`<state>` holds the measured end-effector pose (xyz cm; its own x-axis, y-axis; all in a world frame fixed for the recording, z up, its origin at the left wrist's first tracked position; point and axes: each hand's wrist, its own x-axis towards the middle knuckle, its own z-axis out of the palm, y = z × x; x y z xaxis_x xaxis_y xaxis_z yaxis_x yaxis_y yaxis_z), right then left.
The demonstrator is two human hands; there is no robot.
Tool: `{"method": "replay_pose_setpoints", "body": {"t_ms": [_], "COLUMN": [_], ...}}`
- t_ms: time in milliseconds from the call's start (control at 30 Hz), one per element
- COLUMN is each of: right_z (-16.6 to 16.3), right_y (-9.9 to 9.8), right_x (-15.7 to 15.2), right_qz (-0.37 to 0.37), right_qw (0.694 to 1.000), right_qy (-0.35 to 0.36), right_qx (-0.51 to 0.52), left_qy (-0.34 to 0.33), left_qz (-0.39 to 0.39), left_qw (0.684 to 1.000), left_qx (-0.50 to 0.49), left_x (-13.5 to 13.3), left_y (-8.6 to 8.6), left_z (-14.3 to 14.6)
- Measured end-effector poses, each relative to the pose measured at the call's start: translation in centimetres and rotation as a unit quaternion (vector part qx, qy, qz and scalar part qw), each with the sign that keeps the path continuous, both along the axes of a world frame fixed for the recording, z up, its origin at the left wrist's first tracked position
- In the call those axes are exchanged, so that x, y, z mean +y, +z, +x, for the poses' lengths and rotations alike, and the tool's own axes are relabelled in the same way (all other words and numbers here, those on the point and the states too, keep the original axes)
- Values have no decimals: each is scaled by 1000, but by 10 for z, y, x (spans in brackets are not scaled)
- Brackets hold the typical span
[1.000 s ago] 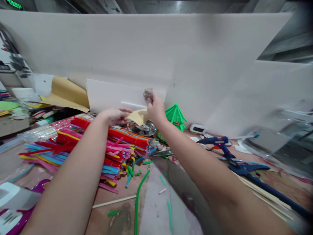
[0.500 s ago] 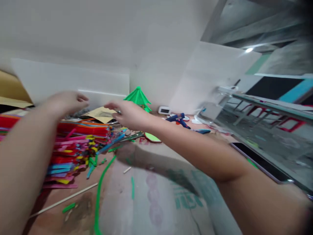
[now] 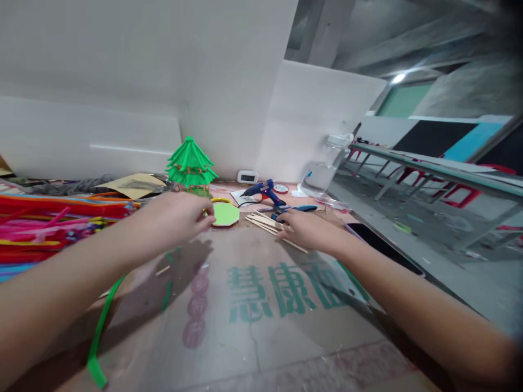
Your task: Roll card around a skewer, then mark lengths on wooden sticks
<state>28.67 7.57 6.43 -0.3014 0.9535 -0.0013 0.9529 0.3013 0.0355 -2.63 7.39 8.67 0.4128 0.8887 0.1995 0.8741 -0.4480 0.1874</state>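
My left hand (image 3: 183,216) hovers over the work surface with its fingers bent and thumb apart, and nothing shows in it. Just beyond its fingertips lies a light green octagonal piece (image 3: 225,214). A green two-tiered model pavilion (image 3: 191,163) stands upright behind that hand. My right hand (image 3: 302,228) is at the right ends of several thin wooden sticks (image 3: 265,224), thumb and fingers apart around them; no firm grip shows. A blue glue gun (image 3: 263,190) lies behind the sticks.
Bundles of coloured pipe cleaners (image 3: 53,223) lie at the left. A bent green strip (image 3: 100,332) is at the front left. Farther back are a small digital clock (image 3: 247,177) and a clear water bottle (image 3: 321,174). A phone (image 3: 379,245) rests near the right edge.
The view has turned to the right. Both hands have come away from the pipe cleaner pile, the left to the octagonal piece, the right to the wooden sticks.
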Motion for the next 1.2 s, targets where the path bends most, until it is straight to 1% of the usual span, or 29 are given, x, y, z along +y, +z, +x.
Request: {"method": "replay_pose_setpoints", "body": {"t_ms": [67, 133, 300, 400, 500, 600, 667, 733, 833, 900, 967, 1067, 1200], "right_z": [0, 0, 3, -1, -6, -4, 0, 1, -10, -21, -29, -30, -23], "right_y": [-10, -16, -22, -18, -7, 3, 1, -9, -35, -51, -63, -70, -72], "right_x": [-3, -5, -5, -8, -15, -19, -19, -17, -19, -24, -27, -28, -25], "right_qz": [3, -1, -43, -48, -41, -9, 20, 37, 49, 43, 32, 39, 58], "right_qw": [1000, 1000, 996, 995, 998, 1000, 999, 997, 988, 985, 985, 982, 976], "right_qy": [9, 19, 41, 27, 1, -22, -24, -9, 45, 89, 119, 140, 177], "right_qx": [9, 23, 72, 81, 44, 4, 19, 67, 139, 140, 125, 118, 116], "left_qy": [0, 14, 54, 56, 54, 76, 99, 119, 125, 110, 96, 110, 135], "left_qz": [-14, -19, -6, -4, -3, 4, 9, 11, -3, -20, -33, -58, -149], "left_qw": [999, 998, 996, 995, 996, 995, 994, 992, 991, 992, 992, 985, 964], "left_qx": [39, 52, 69, 79, 77, 67, 56, 43, 42, 55, 75, 119, 171], "left_x": [-7, -11, -3, 5, 7, 4, 1, -2, -3, -2, 0, 3, 2], "left_y": [-9, -11, 2, 6, 7, 13, 20, 28, 34, 34, 32, 32, 41], "left_z": [7, 5, -22, -35, -42, -51, -59, -66, -70, -70, -72, -84, -108]}}
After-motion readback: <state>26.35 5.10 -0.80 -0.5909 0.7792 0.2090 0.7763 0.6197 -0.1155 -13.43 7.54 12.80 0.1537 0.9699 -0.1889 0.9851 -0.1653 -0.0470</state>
